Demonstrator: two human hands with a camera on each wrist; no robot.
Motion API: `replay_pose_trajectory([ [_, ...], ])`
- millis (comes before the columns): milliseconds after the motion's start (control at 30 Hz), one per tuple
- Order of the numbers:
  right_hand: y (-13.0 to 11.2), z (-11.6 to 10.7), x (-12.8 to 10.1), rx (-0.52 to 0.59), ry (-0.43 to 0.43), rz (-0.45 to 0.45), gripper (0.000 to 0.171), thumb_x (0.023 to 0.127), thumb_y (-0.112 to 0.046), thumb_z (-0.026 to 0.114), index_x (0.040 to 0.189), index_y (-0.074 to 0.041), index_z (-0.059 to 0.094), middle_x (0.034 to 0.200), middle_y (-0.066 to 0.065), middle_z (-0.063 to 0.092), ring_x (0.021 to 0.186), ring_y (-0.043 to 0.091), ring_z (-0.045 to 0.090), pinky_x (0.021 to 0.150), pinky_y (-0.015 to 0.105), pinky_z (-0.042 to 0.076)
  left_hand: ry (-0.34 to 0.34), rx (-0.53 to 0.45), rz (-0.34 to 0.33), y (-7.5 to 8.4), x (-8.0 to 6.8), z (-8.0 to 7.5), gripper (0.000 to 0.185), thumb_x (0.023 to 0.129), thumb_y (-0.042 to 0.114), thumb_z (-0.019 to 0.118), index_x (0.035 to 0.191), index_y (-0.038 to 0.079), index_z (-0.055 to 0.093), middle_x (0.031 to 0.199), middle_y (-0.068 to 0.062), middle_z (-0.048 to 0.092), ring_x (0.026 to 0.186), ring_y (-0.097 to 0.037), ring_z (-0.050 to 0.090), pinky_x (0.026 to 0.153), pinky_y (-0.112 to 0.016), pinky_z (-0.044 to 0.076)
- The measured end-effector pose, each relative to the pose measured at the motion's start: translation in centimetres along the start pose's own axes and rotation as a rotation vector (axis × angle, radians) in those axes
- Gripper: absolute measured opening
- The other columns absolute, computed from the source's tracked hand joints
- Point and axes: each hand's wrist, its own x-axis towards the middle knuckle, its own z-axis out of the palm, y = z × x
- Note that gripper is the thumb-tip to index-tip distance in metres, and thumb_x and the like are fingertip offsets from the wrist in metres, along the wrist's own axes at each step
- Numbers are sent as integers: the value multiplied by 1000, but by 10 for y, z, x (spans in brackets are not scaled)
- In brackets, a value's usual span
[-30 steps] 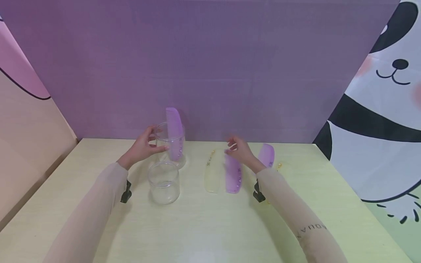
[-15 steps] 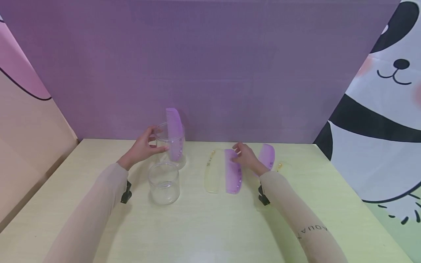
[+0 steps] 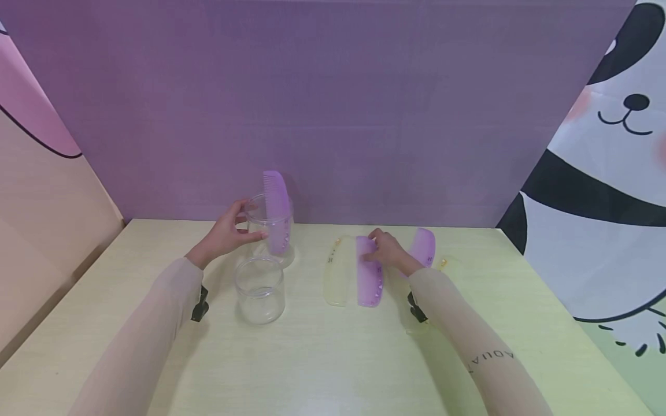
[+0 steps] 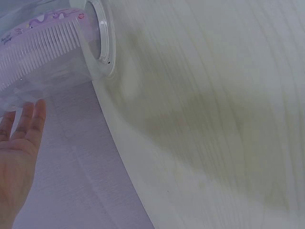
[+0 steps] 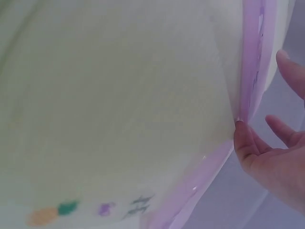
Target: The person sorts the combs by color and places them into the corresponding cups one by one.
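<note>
On the table [image 3: 333, 358] the left hand [image 3: 227, 234] is curled round the side of a clear cup [image 3: 270, 237] at the far edge, fingers wrapped on its wall. A purple comb [image 3: 276, 208] stands upright in that cup, its top well above the rim. A second clear cup [image 3: 259, 289] stands just in front, nearer the person, with nothing visible in it.

The right hand [image 3: 386, 251] rests on the far end of a flat purple comb [image 3: 368, 277] lying on the table, its fingertips curled down onto that end. A pale yellow comb [image 3: 335, 277] lies just beside this one on its left, parallel to it. Another purple comb [image 3: 424, 247] shows partly behind the right wrist, and a further yellowish piece [image 3: 451, 264] lies beyond it, too faint to make out.

The left wrist view adds what the head view hides: the teeth of the standing comb [image 4: 40, 45] seen through the cup's wall [image 4: 102, 43], and the fingers [image 4: 28, 119] lying against the clear plastic.

The right wrist view shows the lying comb's [image 5: 252, 67] edge close up, with a fingertip [image 5: 240, 136] pressed against it and the other fingers spread loose; whether the thumb pinches from below cannot be told. Small printed figures on a comb face [image 5: 109, 210] appear only here.
</note>
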Motion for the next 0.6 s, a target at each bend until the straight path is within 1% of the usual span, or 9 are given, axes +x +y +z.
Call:
replay_pose_trajectory([
  [200, -2, 2, 0, -57, 0, -15, 64, 78, -21, 71, 125, 8, 39, 115, 26, 51, 106, 37, 50, 93, 44, 45, -4, 5, -7, -1, 0, -1, 96, 71, 33, 77, 143, 8, 18, 145, -15, 31, 128, -39, 37, 96, -47, 45],
  [433, -4, 3, 0, -75, 2, 4, 69, 76, -26, 73, 126, 8, 39, 118, 28, 49, 111, 40, 47, 96, 47, 43, -7, -13, 4, 2, 0, -1, 93, 73, 26, 77, 142, 6, 18, 145, -16, 30, 128, -40, 37, 97, -48, 44],
  [500, -6, 3, 0, -80, 5, 10, 70, 75, -27, 74, 126, 8, 39, 119, 28, 48, 112, 41, 46, 96, 48, 42, -12, -22, 5, 9, -3, -1, 91, 74, 21, 76, 142, 4, 18, 145, -18, 29, 128, -41, 36, 97, -49, 44],
  [600, -8, 3, 0, -94, 9, 23, 72, 75, -29, 75, 126, 8, 39, 119, 28, 48, 112, 42, 45, 95, 49, 42, -16, -20, 0, 24, -10, -1, 87, 77, 15, 74, 141, 1, 18, 144, -21, 29, 128, -43, 36, 97, -50, 43],
])
